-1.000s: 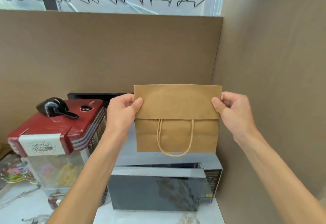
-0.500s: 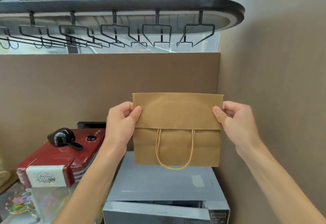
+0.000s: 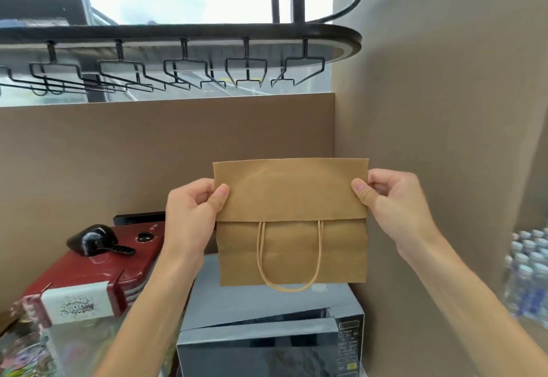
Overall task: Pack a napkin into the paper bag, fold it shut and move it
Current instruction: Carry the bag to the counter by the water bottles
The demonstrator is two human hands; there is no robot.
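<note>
I hold a brown paper bag (image 3: 292, 246) up in the air in front of me, above a microwave. Its top is folded down as a flap over the front, and its twisted paper handles (image 3: 289, 258) hang in a loop below the flap. My left hand (image 3: 192, 213) pinches the flap's left edge, thumb on the front. My right hand (image 3: 391, 201) pinches the flap's right edge the same way. No napkin is visible; the bag's inside is hidden.
A grey microwave (image 3: 267, 329) stands below the bag. A red popcorn machine (image 3: 89, 276) with a black scoop (image 3: 95, 240) on top sits to the left. Cardboard walls (image 3: 118, 163) close in the back and right. A black hook rack (image 3: 184, 59) hangs overhead. Water bottles (image 3: 527, 273) are at the right.
My view has tilted upward, showing more of the rack and window. The bag stays held between both hands, a little higher relative to the microwave.
</note>
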